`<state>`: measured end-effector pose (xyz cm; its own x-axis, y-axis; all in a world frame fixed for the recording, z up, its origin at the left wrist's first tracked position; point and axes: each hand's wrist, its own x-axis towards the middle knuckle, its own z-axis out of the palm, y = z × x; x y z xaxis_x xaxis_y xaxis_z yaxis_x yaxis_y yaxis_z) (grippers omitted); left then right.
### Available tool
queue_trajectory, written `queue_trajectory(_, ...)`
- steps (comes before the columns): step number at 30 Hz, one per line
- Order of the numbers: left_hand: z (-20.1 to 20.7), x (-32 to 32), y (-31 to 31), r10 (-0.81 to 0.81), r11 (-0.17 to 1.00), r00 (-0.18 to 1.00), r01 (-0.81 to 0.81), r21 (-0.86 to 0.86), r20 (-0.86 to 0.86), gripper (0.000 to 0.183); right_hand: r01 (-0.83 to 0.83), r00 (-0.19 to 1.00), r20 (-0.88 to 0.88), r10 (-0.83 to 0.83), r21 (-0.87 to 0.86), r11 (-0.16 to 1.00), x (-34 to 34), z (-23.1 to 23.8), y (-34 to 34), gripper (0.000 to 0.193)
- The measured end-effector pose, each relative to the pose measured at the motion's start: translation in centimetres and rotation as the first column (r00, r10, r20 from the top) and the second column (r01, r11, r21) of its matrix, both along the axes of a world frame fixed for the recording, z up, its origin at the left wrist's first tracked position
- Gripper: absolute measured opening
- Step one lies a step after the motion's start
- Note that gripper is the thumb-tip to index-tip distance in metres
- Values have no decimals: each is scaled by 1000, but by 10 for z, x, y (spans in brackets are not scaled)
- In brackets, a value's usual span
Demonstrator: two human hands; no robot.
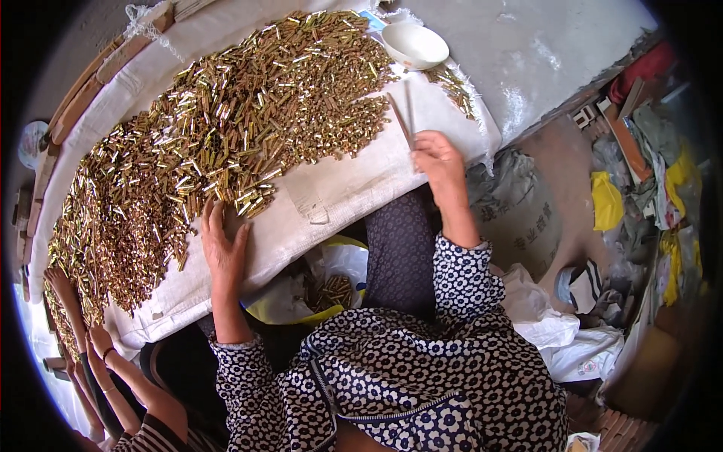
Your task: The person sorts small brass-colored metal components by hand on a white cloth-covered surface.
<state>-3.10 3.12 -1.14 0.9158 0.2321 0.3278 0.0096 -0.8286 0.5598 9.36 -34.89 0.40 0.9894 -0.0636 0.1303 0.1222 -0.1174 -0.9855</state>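
A wide heap of small brass-coloured metal tubes (226, 113) covers the cloth-topped table (331, 188). My left hand (222, 245) lies at the heap's near edge, fingers spread and fingertips touching the nearest tubes. To the right, my right hand (440, 162) is closed on a thin brown stick (400, 120), which points away from me toward the heap's right edge. A white bowl (415, 47) stands at the far right of the heap, with some loose tubes (454, 90) beside it.
Below the table edge, a lined yellow-rimmed container (331, 290) holds more tubes. At the left, other people's hands (98, 339) are at the table. Wooden planks (105, 68) border the far left side. Sacks and plastic bags (557, 331) lie on the floor at right.
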Motion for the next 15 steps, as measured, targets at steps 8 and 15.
queue_trajectory(8,5,4,-6,-14,1000,1000,14,0,-1,62,292,956,222,-190,-769,569,31,-4,-21,20)
queue_trajectory(15,10,2,-8,0,1000,1000,0,12,0,60,310,950,287,-121,-843,440,17,-4,14,18)
